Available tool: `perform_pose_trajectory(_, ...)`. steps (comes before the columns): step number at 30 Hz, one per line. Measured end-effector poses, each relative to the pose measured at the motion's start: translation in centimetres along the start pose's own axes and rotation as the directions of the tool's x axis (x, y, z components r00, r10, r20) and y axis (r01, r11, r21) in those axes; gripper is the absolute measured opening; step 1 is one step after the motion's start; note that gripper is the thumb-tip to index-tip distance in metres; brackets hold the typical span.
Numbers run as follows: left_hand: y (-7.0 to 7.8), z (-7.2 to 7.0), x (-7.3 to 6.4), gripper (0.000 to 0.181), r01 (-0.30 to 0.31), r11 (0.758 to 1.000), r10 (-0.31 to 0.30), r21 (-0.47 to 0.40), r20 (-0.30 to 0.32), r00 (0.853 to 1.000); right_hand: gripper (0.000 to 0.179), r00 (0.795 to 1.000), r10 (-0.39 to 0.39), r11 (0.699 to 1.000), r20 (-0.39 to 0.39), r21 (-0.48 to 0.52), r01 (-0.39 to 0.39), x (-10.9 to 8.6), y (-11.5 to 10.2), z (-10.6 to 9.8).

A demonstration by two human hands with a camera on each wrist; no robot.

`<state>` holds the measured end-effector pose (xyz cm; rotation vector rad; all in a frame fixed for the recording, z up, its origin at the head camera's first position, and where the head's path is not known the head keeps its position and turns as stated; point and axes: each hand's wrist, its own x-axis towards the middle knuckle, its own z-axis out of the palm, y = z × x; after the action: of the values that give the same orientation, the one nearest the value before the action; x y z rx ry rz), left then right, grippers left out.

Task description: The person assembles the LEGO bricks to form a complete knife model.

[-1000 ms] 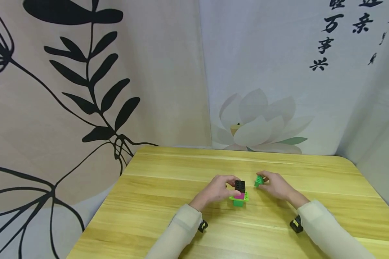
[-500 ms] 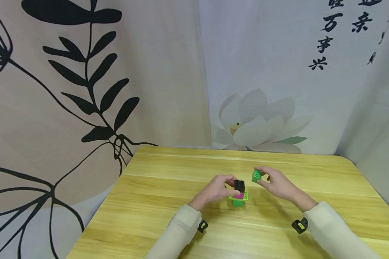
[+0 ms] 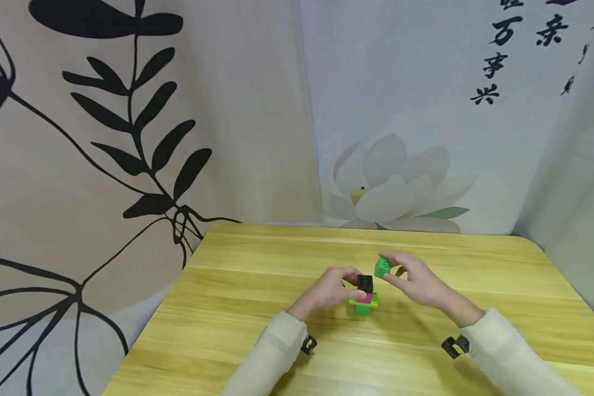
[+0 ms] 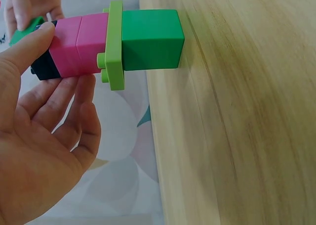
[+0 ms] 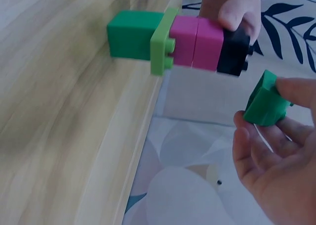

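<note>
My left hand point(image 3: 329, 289) holds a stack of toy building bricks near its top, thumb on one side and fingers on the other. From the bottom it has a green brick point(image 4: 152, 39), a lime plate point(image 4: 115, 47) wider than the bricks, two pink bricks point(image 5: 197, 42) and a black brick point(image 3: 364, 283) with studs on top. My right hand point(image 3: 421, 280) pinches a loose green brick point(image 5: 266, 104) between thumb and fingers. In the head view this brick hangs in the air just right of and above the black one, its hollow underside partly showing in the right wrist view.
The stack stands on a wooden table point(image 3: 257, 275) with a light grain. Behind the table's far edge hangs a printed cloth point(image 3: 257, 137) with plants and writing. Each wrist carries a small black camera point(image 3: 308, 345) by the sleeve.
My right hand has lifted the loose green brick off the table area and carried it leftward, closer to the stack's top. My left hand stays in place on the stack.
</note>
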<state>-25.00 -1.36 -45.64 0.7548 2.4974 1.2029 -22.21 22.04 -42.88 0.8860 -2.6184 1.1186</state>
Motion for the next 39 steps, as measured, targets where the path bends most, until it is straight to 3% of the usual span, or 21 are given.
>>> perform_pose_trajectory(5,0.0,-0.1,0.0,0.034,-0.008,1.000,0.008,-0.003,0.005,1.000,0.043,0.999,-0.046,0.999,0.026,-0.022,0.047,0.1,-0.7,0.5)
perform_pose_trajectory(12,0.1,-0.1,-0.1,0.031,-0.007,1.000,0.007,-0.009,0.008,1.000,0.043,0.999,-0.021,1.000,0.047,-0.012,0.022,0.4,-1.3,1.1)
perform_pose_trajectory(27,-0.1,0.1,0.2,0.028,-0.013,1.000,0.013,-0.003,0.012,1.000,0.043,0.996,-0.049,0.999,0.071,0.000,0.049,0.8,-1.5,1.7)
perform_pose_trajectory(39,-0.3,0.2,0.3,0.023,-0.014,1.000,0.014,-0.002,0.015,1.000,0.050,0.993,-0.105,0.991,0.055,-0.082,0.109,1.1,-1.8,2.1)
